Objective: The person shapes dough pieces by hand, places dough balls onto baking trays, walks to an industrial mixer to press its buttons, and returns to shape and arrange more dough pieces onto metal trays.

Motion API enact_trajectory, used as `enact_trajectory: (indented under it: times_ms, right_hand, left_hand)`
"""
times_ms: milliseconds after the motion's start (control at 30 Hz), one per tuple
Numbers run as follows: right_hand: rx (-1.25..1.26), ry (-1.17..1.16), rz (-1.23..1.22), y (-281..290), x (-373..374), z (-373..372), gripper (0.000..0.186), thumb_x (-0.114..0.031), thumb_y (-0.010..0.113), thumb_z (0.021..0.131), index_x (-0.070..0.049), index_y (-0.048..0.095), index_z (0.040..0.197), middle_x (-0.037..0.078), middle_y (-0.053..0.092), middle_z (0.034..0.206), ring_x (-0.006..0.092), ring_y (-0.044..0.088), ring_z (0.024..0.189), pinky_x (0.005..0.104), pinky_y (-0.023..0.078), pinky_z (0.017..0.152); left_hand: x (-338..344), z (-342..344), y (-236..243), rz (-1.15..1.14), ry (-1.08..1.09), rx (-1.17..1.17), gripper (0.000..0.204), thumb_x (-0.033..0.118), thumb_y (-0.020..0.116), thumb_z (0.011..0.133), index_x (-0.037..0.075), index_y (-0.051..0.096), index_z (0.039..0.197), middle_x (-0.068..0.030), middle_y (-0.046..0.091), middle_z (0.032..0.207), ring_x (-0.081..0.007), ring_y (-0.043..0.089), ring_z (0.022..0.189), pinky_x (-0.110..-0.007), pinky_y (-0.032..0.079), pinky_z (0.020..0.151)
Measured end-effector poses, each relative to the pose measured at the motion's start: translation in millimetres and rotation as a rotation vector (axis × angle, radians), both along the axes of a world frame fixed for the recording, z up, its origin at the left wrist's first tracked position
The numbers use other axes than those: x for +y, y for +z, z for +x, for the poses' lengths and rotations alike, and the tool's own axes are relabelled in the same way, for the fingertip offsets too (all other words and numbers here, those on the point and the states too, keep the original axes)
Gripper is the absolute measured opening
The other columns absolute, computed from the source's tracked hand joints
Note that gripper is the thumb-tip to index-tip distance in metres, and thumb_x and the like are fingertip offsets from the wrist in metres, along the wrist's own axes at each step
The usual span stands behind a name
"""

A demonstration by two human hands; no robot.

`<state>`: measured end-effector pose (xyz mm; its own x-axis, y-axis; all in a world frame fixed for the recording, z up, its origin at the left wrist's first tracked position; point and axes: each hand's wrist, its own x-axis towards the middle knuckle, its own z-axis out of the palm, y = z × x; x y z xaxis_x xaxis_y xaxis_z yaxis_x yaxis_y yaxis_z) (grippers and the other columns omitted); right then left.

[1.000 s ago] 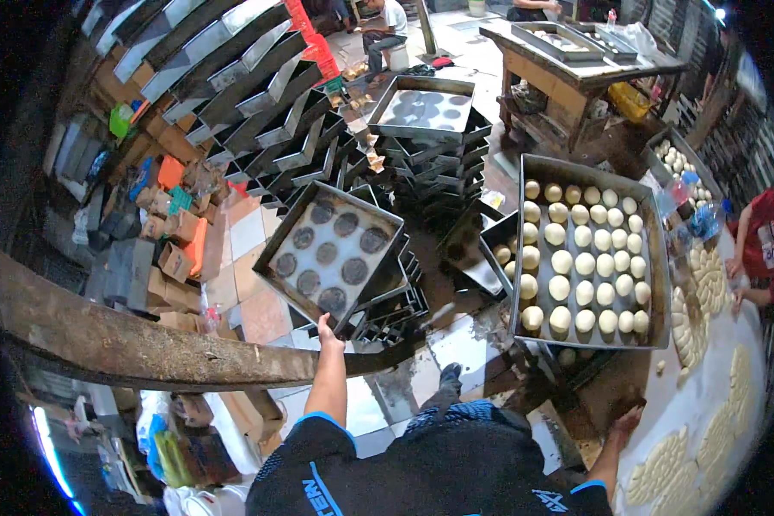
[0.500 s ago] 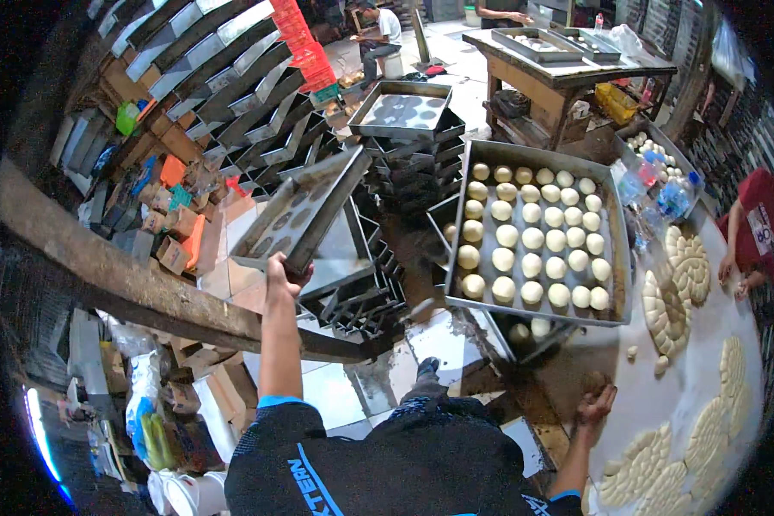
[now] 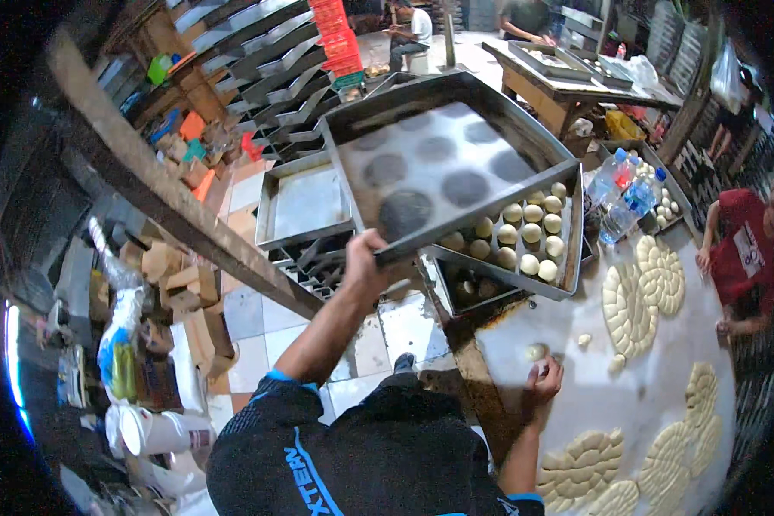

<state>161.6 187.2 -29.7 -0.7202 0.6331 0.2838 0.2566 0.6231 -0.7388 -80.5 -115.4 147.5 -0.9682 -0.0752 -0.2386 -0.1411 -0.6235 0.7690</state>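
In the head view my left hand (image 3: 365,249) grips the lower left corner of a square metal tray (image 3: 353,172) with dark round patches on its base, raised at an angle. It partly hides a tray of dough balls (image 3: 529,232) behind it. My right hand (image 3: 543,378) is over the right-hand worktop (image 3: 512,370), fingers loosely curled but apart; a blurred dough ball (image 3: 537,352) is just beyond the fingertips, and I cannot tell if they touch. Scored dough slabs (image 3: 628,305) lie on this worktop.
Tray stacks (image 3: 275,69), a wooden beam (image 3: 163,198) and cardboard boxes (image 3: 202,344) are left. A co-worker in red (image 3: 744,258) works at the right; bottles (image 3: 619,198) stand nearby. Farther back are a seated person (image 3: 413,34), another person (image 3: 525,21) and a table (image 3: 568,103).
The tray in my left hand has risen and swung right, now covering much of the dough-ball tray and exposing an empty tray at left. My right hand has moved up-left across the worktop.
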Motion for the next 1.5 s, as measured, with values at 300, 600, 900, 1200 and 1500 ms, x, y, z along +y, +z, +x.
enact_trajectory:
  times_ms: [300,600,900,1200,1500]
  right_hand:
    - [0.018,-0.019,0.065,-68.8,37.2,55.4,0.043,-0.033,0.057,0.087,0.004,0.058,0.109,0.022,0.06,0.099,0.0398,0.057,0.093,0.0453,0.047,0.085]
    - [0.145,-0.231,0.246,-73.0,41.3,35.6,0.042,-0.036,0.053,0.087,0.004,0.062,0.094,0.017,0.061,0.086,0.0303,0.059,0.076,0.0398,0.049,0.069]
    - [0.007,-0.143,-0.086,-87.4,77.5,40.1,0.048,-0.045,0.059,0.088,0.0,0.061,0.105,0.018,0.063,0.099,0.0348,0.06,0.089,0.042,0.047,0.08]
    - [0.162,-0.392,-0.444,-86.4,8.7,-12.2,0.051,-0.047,0.057,0.089,0.0,0.059,0.107,0.02,0.061,0.102,0.0384,0.058,0.094,0.0457,0.046,0.082]
    - [0.341,-0.469,-0.623,-95.3,-8.5,-6.0,0.054,-0.049,0.055,0.089,0.001,0.058,0.109,0.023,0.06,0.105,0.042,0.056,0.099,0.0494,0.045,0.085]
  left_hand:
    - [99.5,-1.1,-46.4,-0.013,-0.082,-0.089,0.031,0.003,0.053,0.065,0.004,0.048,0.095,-0.0062,0.045,0.069,-0.0192,0.048,0.058,-0.034,0.044,0.051]
    - [102.6,2.3,-67.6,-0.536,-0.474,0.098,0.095,0.03,0.07,0.08,-0.007,0.007,0.141,-0.0279,0.048,0.125,-0.0351,0.053,0.113,-0.041,0.042,0.099]
    - [52.1,-4.9,-52.8,-0.615,-1.009,0.348,0.121,0.045,0.062,0.086,-0.006,-0.038,0.133,-0.0396,0.058,0.093,-0.046,0.063,0.078,-0.045,0.051,0.079]
    - [-15.1,-52.0,-65.8,-0.786,-1.164,0.85,0.074,0.038,0.065,0.083,-0.007,0.035,0.135,-0.0233,0.06,0.066,-0.0431,0.062,0.067,-0.047,0.05,0.066]
    - [11.8,-8.9,-68.0,-0.49,-1.597,1.027,0.059,0.038,0.065,0.084,-0.002,0.048,0.124,-0.0236,0.063,0.082,-0.0403,0.064,0.079,-0.048,0.05,0.066]
